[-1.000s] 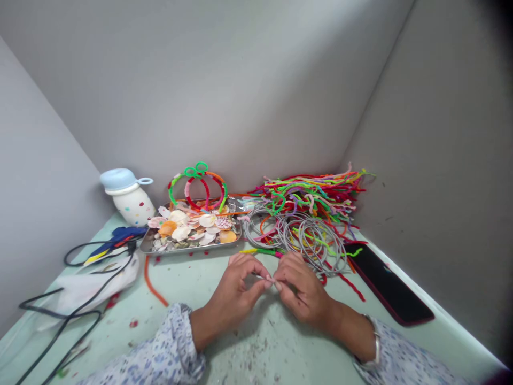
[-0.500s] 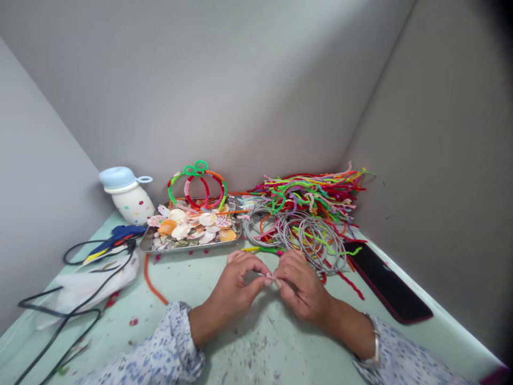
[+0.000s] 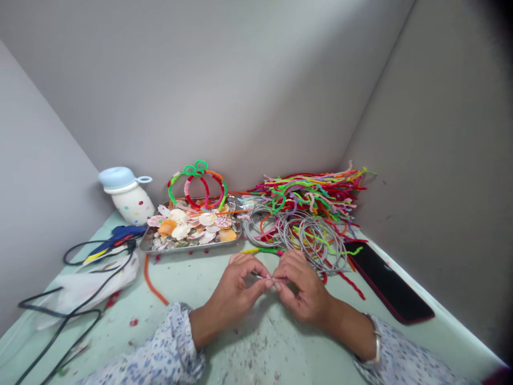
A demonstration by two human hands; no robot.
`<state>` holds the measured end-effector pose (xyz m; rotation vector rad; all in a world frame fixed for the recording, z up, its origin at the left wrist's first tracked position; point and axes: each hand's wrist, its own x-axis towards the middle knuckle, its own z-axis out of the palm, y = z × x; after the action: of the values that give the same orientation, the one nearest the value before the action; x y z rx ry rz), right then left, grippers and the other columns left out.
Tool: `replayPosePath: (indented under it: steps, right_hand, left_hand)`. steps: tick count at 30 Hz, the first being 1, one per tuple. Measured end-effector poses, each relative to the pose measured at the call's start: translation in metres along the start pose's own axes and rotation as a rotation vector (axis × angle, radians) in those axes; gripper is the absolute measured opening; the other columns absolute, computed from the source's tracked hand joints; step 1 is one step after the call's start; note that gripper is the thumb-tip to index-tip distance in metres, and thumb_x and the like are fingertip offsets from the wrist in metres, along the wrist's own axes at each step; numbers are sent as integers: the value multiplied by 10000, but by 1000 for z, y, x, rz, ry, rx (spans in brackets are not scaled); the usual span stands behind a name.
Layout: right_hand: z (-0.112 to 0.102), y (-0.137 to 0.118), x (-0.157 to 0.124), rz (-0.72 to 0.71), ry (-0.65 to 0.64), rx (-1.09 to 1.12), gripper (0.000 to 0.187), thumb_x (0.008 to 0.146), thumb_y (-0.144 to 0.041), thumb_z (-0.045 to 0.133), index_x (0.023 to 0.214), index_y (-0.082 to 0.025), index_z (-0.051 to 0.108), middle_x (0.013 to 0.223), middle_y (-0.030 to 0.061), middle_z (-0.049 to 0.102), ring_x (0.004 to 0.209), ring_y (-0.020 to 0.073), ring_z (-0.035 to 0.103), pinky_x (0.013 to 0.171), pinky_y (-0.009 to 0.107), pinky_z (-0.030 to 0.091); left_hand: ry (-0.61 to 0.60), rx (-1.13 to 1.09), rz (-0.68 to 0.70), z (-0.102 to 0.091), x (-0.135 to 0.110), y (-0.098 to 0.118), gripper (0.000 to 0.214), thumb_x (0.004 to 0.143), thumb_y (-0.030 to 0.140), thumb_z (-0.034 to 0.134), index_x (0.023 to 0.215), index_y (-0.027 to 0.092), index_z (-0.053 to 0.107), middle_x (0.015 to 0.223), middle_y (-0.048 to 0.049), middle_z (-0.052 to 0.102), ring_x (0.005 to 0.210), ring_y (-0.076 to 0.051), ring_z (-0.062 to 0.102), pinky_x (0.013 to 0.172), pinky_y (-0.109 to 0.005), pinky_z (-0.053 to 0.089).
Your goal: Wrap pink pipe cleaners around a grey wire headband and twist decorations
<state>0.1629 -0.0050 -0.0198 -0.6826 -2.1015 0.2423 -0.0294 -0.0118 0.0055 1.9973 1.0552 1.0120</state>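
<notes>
Near the middle of the table, my left hand [image 3: 238,286] and my right hand [image 3: 302,286] meet fingertip to fingertip. Both pinch a thin, pale pinkish-grey strand [image 3: 261,276], mostly covered by my fingers. Just beyond them curves a hoop's far side [image 3: 262,249], wrapped in yellow, green and pink fuzzy pipe cleaner. Whether the pinched strand belongs to that hoop is hidden by my hands. Bare grey wire hoops [image 3: 320,243] lie just past my right hand. A heap of coloured pipe cleaners [image 3: 316,190] is behind them.
A metal tray [image 3: 192,248] of seashells stands back left, with wrapped hoops [image 3: 206,187] above it. Further left are a white bottle [image 3: 132,202], blue-handled pliers [image 3: 118,235], a plastic bag [image 3: 100,283] and a black cable [image 3: 80,313]. A dark phone [image 3: 388,283] lies right.
My fingertips have shifted very slightly along the strand, and a little more of it shows by my left fingers. The other things stay where they were.
</notes>
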Motion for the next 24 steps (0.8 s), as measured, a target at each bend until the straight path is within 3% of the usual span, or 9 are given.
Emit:
replayPosePath:
  steps: [14, 24]
  right_hand:
    - [0, -3, 2, -88, -44, -39, 81, 817, -114, 482, 839, -190, 502, 728, 24, 510, 723, 185, 464, 722, 384, 377]
    - [0, -1, 1, -66, -28, -50, 82, 821, -120, 480, 837, -199, 499, 730, 21, 509, 725, 189, 468, 720, 377, 375]
  left_hand:
    - [-64, -96, -117, -2, 1, 1, 163, 826, 314, 649, 725, 186, 655, 769, -20, 657, 810, -181, 584, 816, -340, 400]
    - [-31, -7, -30, -1, 1, 1, 192, 872, 323, 587, 737, 199, 644, 763, -19, 654, 806, -182, 578, 799, -346, 424]
